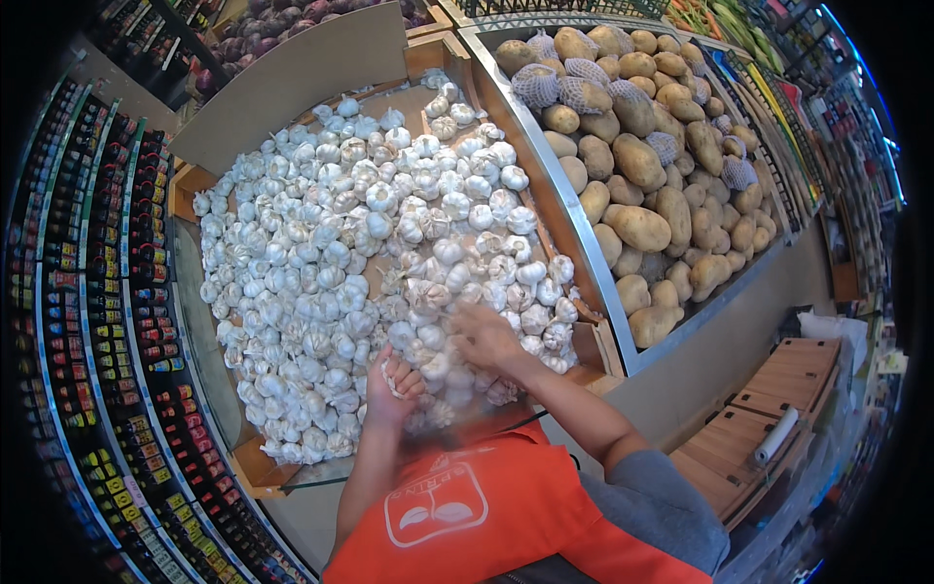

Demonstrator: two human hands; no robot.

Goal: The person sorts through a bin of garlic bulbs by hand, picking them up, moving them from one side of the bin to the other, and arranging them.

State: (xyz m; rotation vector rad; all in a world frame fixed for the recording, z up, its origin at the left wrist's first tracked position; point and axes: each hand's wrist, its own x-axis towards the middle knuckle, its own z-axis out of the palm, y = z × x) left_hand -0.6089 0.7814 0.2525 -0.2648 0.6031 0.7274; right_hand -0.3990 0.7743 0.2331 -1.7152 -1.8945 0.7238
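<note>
Heaps of white garlic bulbs [321, 241] fill a wide wooden bin [474, 80] before me. At the bin's near side, my left hand [394, 387] is curled around something white and thin, which looks like garlic skin; the fingers partly hide it. My right hand [478, 336] reaches over the bulbs to the right of my left hand. Motion blurs its fingers, so I cannot tell whether they grip a bulb. Just beyond the hands, brown board shows between the bulbs.
Potatoes [642, 160], some in white foam nets, lie in a metal-edged bin on the right. Bottle shelves [149, 292] line the left. A beige board [292, 87] stands behind the garlic, with red onions [270, 29] beyond. A wooden cabinet [759, 416] is at lower right.
</note>
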